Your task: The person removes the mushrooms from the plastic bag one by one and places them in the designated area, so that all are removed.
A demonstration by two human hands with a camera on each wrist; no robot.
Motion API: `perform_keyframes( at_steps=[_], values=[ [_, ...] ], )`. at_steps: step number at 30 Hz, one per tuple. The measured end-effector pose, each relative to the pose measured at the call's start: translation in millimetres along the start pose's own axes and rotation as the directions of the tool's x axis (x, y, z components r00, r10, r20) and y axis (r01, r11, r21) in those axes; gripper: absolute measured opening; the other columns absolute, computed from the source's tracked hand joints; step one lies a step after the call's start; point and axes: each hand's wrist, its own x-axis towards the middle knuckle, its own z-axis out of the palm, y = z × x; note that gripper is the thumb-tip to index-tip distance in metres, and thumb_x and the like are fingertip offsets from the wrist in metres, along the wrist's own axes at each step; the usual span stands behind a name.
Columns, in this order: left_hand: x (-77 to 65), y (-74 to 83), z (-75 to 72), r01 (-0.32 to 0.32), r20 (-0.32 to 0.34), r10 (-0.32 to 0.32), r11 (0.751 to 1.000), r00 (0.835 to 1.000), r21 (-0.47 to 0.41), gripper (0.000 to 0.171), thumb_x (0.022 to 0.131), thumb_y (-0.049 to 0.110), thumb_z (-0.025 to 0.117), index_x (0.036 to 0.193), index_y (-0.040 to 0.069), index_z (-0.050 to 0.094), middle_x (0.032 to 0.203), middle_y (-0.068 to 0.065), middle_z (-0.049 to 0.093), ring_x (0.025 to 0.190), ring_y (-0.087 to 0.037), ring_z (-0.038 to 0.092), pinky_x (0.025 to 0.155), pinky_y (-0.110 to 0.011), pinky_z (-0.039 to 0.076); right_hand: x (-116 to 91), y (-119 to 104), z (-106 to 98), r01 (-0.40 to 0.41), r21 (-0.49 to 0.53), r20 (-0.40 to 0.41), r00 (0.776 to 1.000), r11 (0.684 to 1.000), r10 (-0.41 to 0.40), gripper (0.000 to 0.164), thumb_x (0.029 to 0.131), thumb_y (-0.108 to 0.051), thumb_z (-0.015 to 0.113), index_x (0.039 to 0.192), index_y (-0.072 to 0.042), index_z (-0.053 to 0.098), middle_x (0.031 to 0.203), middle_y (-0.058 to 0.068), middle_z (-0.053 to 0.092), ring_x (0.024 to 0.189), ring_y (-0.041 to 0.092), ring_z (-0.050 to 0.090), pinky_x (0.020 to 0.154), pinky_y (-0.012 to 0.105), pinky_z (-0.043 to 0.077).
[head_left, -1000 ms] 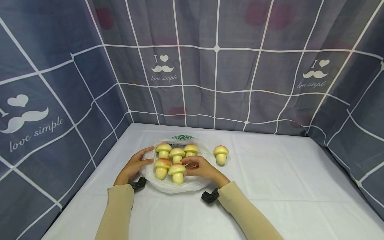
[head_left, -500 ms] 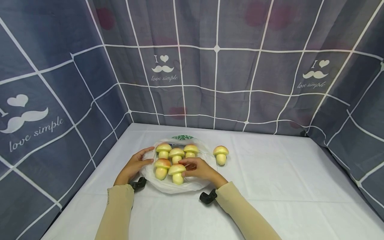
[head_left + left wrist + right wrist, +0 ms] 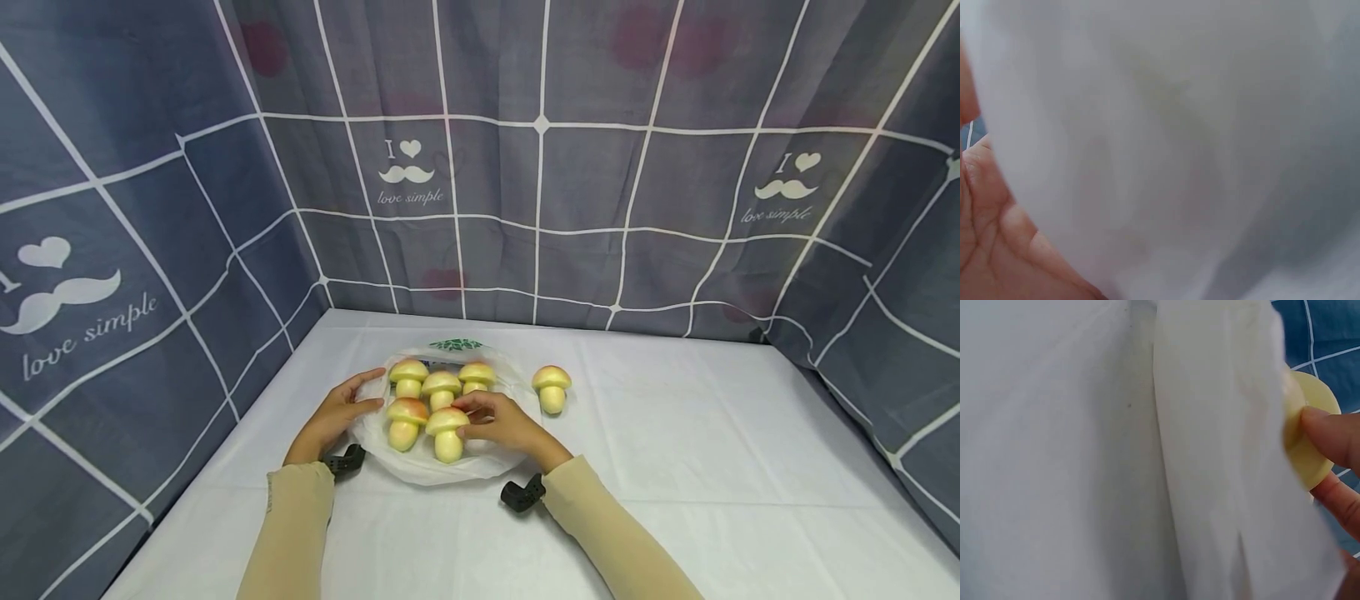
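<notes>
A white plastic bag [image 3: 420, 469] with a green print lies opened out on the table, and several yellow toy mushrooms with reddish-topped caps rest inside it. My right hand [image 3: 501, 423] pinches the front toy mushroom [image 3: 448, 442] by its cap. The right wrist view shows the thumb on that mushroom [image 3: 1319, 397] and a finger under it, partly hidden by the bag's wall. At the bag's left side my left hand [image 3: 339, 415] rests with thumb and fingers spread along the edge. White plastic [image 3: 1147, 137] fills most of the left wrist view, the palm beside it.
One more toy mushroom [image 3: 552, 389] stands outside the bag, to its right. A white cloth [image 3: 712, 450] covers the table. Grey-blue curtains [image 3: 585, 175] with white lines enclose the back and both sides.
My right hand first shifted slightly left onto the front mushroom, then slightly back right, and the mushroom has moved a little right with it. My left hand stays in place.
</notes>
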Motion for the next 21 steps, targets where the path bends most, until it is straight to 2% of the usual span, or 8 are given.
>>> perform_keyframes(
  at_steps=[3, 8, 11, 16, 21],
  values=[
    [0.4, -0.2, 0.1, -0.003, -0.004, 0.003, 1.000, 1.000, 0.010, 0.071, 0.105, 0.007, 0.070, 0.167, 0.000, 0.036, 0.171, -0.028, 0.031, 0.139, -0.022, 0.050, 0.095, -0.021, 0.054, -1, 0, -2, 0.001, 0.013, -0.010, 1.000, 1.000, 0.000, 0.040, 0.098, -0.003, 0.077, 0.135, 0.008, 0.068, 0.131, 0.022, 0.070, 0.109, 0.019, 0.069, 0.097, 0.028, 0.057],
    [0.8, 0.0, 0.5, -0.003, -0.010, 0.003, 1.000, 1.000, 0.020, 0.071, 0.105, 0.007, 0.070, 0.167, -0.001, 0.036, 0.173, -0.026, 0.029, 0.152, -0.039, 0.036, 0.095, -0.017, 0.051, -4, -3, -5, 0.016, 0.013, -0.038, 0.999, 1.000, -0.015, 0.039, 0.098, -0.006, 0.077, 0.134, 0.007, 0.069, 0.131, 0.020, 0.071, 0.111, 0.021, 0.068, 0.098, 0.031, 0.056],
    [0.7, 0.2, 0.8, 0.001, -0.009, -0.001, 1.000, 1.000, 0.017, 0.072, 0.104, 0.007, 0.070, 0.167, -0.001, 0.036, 0.173, -0.026, 0.028, 0.153, -0.041, 0.033, 0.096, -0.017, 0.051, -6, -3, -8, 0.013, 0.010, -0.058, 0.998, 1.000, -0.013, 0.041, 0.098, -0.006, 0.078, 0.135, 0.007, 0.069, 0.130, 0.019, 0.072, 0.112, 0.020, 0.069, 0.100, 0.033, 0.056],
    [0.9, 0.2, 1.0, 0.001, -0.004, -0.001, 1.000, 1.000, 0.009, 0.072, 0.105, 0.007, 0.070, 0.167, -0.001, 0.035, 0.173, -0.027, 0.028, 0.150, -0.038, 0.039, 0.095, -0.020, 0.054, -11, -5, -12, 0.031, 0.018, -0.100, 0.995, 0.999, -0.029, 0.042, 0.097, -0.006, 0.078, 0.135, 0.009, 0.068, 0.130, 0.021, 0.071, 0.112, 0.021, 0.068, 0.101, 0.038, 0.056],
    [1.7, -0.6, 1.1, -0.008, -0.003, 0.008, 1.000, 1.000, 0.011, 0.072, 0.104, 0.007, 0.069, 0.167, -0.001, 0.035, 0.173, -0.027, 0.028, 0.150, -0.039, 0.038, 0.095, -0.019, 0.053, -15, -6, -18, 0.058, 0.023, -0.144, 0.988, 0.998, -0.054, 0.041, 0.096, -0.004, 0.079, 0.134, 0.009, 0.068, 0.129, 0.022, 0.072, 0.113, 0.025, 0.068, 0.097, 0.039, 0.056]
  ],
)
